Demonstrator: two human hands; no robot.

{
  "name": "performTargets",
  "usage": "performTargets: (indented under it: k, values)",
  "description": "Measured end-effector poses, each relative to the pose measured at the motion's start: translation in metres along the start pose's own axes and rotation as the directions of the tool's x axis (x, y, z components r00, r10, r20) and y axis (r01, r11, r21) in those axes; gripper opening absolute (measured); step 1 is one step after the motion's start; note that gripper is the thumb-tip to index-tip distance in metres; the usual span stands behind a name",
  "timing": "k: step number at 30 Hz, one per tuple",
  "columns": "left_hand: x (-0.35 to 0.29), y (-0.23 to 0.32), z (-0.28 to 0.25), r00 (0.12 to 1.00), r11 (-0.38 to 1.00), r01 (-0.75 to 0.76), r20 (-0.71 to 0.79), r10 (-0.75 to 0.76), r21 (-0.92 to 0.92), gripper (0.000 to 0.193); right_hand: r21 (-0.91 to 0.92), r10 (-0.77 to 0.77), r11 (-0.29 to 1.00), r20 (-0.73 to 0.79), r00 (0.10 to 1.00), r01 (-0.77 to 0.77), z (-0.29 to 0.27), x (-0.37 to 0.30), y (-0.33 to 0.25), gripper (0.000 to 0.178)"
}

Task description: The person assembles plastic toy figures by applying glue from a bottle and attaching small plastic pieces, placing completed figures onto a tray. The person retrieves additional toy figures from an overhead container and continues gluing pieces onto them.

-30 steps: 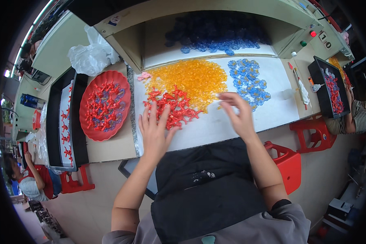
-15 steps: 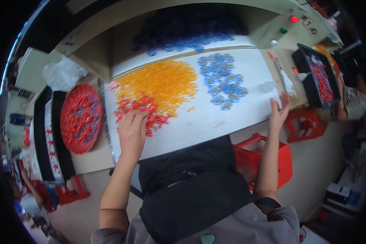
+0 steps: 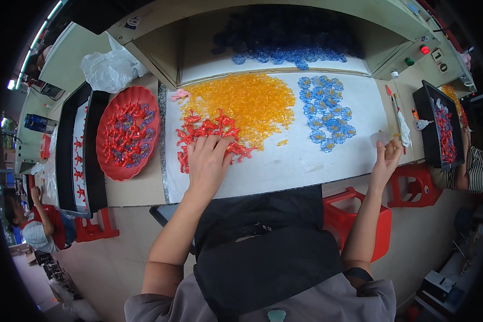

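My left hand rests on the near edge of a pile of red plastic figures, its fingers lying over them. My right hand is at the right end of the white work surface, thumb and fingers closed on a small translucent whitish cup-like piece. Behind the red figures spreads a heap of small clear yellow pieces. Clear blue flower-shaped pieces, several with yellow bits in their middles, lie in a group left of my right hand.
A red scalloped tray with red and purple pieces stands left, beside a black bin. More blue pieces fill the shelf ahead. Right are a brush-like tool, a black bin and red stools. Other people sit on both sides.
The view has shifted, so the table sits further right. My right hand has taken hold of the translucent piece that lay on the sheet. My left hand stays at the red figures, fingers flatter.
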State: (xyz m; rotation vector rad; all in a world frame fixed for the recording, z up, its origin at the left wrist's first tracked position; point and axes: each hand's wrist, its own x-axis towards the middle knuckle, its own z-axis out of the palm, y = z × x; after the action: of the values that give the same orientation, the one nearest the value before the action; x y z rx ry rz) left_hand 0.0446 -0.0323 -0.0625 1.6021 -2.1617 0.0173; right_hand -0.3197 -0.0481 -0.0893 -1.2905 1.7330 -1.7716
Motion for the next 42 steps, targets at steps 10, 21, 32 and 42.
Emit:
performTargets:
  k: [10, 21, 32, 42]
  values:
    - [0.016, -0.001, -0.017, 0.904, 0.077, 0.309, 0.268, -0.333, -0.948, 0.023, 0.463, 0.094, 0.861, 0.266, 0.959, -0.213, 0.026, -0.062, -0.069, 0.032]
    - [0.001, 0.042, -0.025, 0.824, -0.607, 0.415, 0.563, -0.064, -0.677, 0.025, 0.548, -0.030, 0.823, 0.301, 0.953, -0.147, 0.033, -0.071, -0.132, 0.033]
    - [-0.004, 0.072, -0.043, 0.857, -0.324, 0.392, 0.470, -0.212, -0.861, 0.026, 0.542, -0.548, 0.749, 0.185, 0.816, 0.381, 0.044, -0.081, -0.151, 0.045]
    - [-0.005, 0.075, -0.049, 0.863, -0.289, 0.415, 0.474, -0.173, -0.862, 0.025, 0.526, -0.637, 0.753, 0.433, 0.638, 0.394, 0.040, -0.083, -0.159, 0.052]
